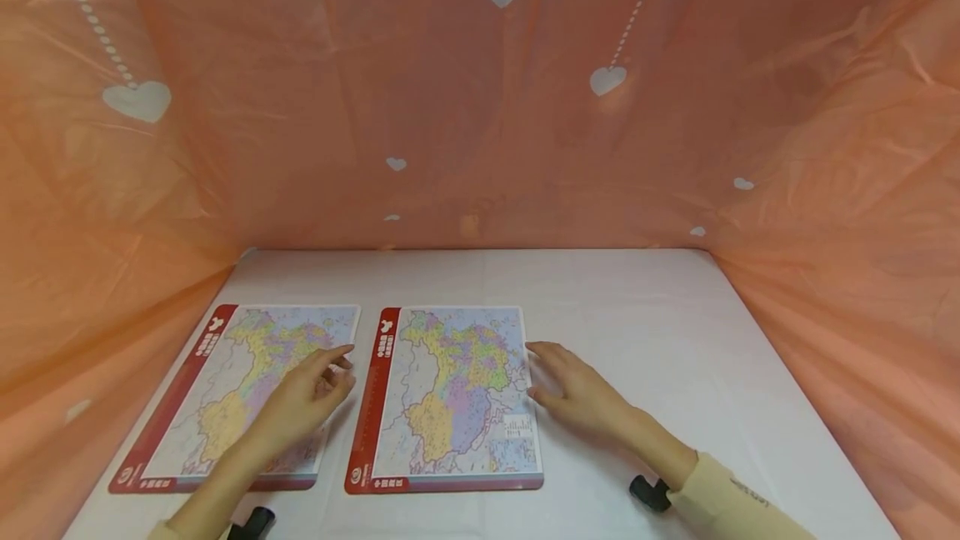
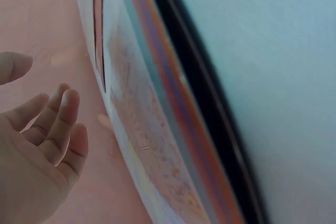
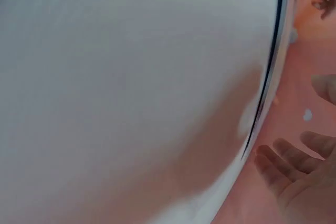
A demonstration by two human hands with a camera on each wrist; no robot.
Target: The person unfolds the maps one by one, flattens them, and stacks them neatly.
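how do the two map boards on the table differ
The left map board lies skewed, its top leaning right; the right map board lies nearly square. The left hand hovers over the left map board, covering part of it; the right hand only touches the right map board's edge. Both are flat, red-bordered, with similar coloured maps.

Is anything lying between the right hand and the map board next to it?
Nothing visible. The right hand sits at the right edge of the right map board, fingers reaching its border, with only bare white table around it. The left hand hovers over the left map board.
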